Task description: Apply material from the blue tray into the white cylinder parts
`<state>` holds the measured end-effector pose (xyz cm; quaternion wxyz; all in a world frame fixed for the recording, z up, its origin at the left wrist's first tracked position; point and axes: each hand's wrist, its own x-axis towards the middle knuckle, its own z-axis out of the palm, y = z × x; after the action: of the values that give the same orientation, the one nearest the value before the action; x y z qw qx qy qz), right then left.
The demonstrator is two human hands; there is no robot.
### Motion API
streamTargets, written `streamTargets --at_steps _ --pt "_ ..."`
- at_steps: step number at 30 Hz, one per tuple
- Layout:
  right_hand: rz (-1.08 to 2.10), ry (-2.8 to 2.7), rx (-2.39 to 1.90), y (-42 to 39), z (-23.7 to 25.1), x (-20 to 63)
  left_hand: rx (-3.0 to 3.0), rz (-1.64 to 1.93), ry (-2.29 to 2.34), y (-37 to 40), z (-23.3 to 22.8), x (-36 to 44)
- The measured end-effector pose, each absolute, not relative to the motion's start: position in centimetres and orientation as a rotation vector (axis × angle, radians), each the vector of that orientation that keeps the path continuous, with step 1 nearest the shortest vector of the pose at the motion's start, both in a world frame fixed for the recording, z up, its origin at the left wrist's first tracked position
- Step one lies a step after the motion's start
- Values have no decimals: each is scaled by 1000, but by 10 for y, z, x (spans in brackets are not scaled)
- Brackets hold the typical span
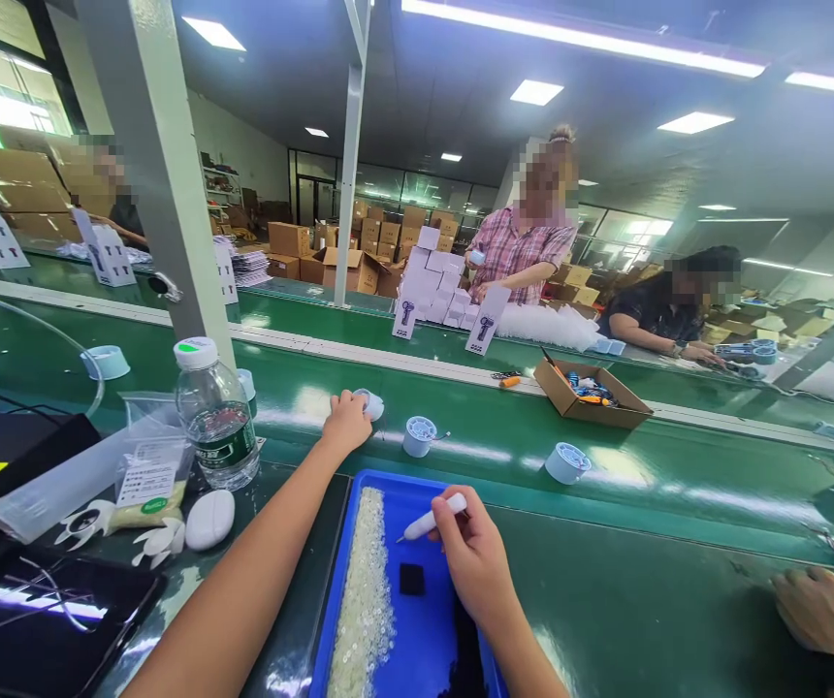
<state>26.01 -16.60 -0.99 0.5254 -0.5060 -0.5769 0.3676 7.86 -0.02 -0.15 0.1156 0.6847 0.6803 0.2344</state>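
My left hand [348, 424] reaches out over the green belt, its fingers closed on a light-blue round plastic housing [370, 404]. In my right hand [469, 543] is a white pen-shaped tool [434, 517] with a thin tip, pointing left over a blue tray [417, 483]. Small clear rings [363, 601] are heaped along that tray's left side. A black square [411, 580] lies near its middle, and black material [466, 645] sits at its right. Two more light-blue housings, one nearer [420, 436] and one farther right [567, 463], stand on the belt.
A water bottle [217, 417], a white oval case [210, 519] and a bag of pellets [149, 483] stand left of my arm. Beyond the belt are a cardboard box of tools [592, 393] and several co-workers. Another person's hand [828, 613] rests at right.
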Motion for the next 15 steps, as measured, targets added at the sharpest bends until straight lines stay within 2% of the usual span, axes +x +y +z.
streamTargets --at_steps 3,15 --pt "791 -1330 -1240 -166 -7 264 1942 754 2000 4 4 75" --pt "1013 -1380 -1130 -167 -13 258 1649 1147 1836 -14 66 88"
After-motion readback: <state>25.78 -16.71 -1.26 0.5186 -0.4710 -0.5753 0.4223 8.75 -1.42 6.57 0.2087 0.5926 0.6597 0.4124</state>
